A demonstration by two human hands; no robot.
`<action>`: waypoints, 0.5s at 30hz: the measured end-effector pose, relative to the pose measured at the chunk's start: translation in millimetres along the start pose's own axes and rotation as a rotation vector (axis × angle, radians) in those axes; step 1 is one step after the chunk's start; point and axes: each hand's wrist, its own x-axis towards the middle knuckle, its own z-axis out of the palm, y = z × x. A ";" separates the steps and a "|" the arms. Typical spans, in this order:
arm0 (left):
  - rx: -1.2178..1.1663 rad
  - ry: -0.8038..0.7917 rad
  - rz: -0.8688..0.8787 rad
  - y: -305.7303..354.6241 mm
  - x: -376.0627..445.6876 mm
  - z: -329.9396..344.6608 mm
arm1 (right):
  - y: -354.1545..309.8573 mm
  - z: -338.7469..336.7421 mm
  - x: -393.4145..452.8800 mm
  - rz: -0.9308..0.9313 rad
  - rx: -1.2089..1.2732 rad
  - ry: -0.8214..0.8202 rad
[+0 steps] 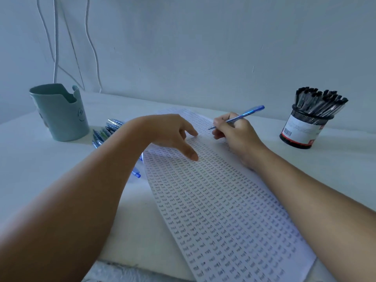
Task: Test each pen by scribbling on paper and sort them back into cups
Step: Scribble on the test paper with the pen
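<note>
A long sheet of paper (223, 210) covered in rows of small handwriting runs from the near edge to the far middle of the white table. My right hand (234, 133) grips a blue pen (242, 116) with its tip on the paper's far end. My left hand (173, 135) presses the paper with spread straight fingers. A pile of blue pens (107, 129) lies left of the paper, partly hidden by my left forearm. At the far left stands a pale green cup (59, 112). A black mesh cup (303, 129) full of black-capped pens stands at the far right.
The white table (50, 169) meets a white wall at the back. White cables (56, 47) hang down the wall behind the green cup. The table's front edge shows at the bottom left.
</note>
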 end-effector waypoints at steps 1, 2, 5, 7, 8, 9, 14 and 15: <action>0.002 -0.002 -0.004 -0.2 -0.5 0.2 | -0.1 0.1 -1.2 -0.004 -0.001 -0.009; 0.007 0.000 -0.005 -0.8 -0.5 0.4 | -0.2 0.5 -2.5 -0.013 -0.007 -0.021; -0.001 -0.003 -0.002 -1.2 -1.3 1.1 | -1.6 2.8 -4.8 -0.051 -0.061 -0.056; -0.020 0.000 -0.002 -2.3 -1.3 1.3 | -4.2 5.2 -4.3 -0.075 -0.143 -0.094; -0.025 -0.001 0.000 -2.5 -1.4 1.7 | -5.4 6.4 -3.8 -0.082 -0.178 -0.120; -0.024 0.001 0.002 -2.7 -1.7 2.1 | -6.4 7.4 -3.0 -0.085 -0.203 -0.144; 0.013 0.046 -0.029 -2.3 -0.4 5.1 | -7.0 7.3 -2.7 -0.015 -0.096 -0.143; 0.015 0.052 -0.030 -2.4 0.1 5.2 | -7.6 6.7 -3.5 -0.013 -0.057 -0.139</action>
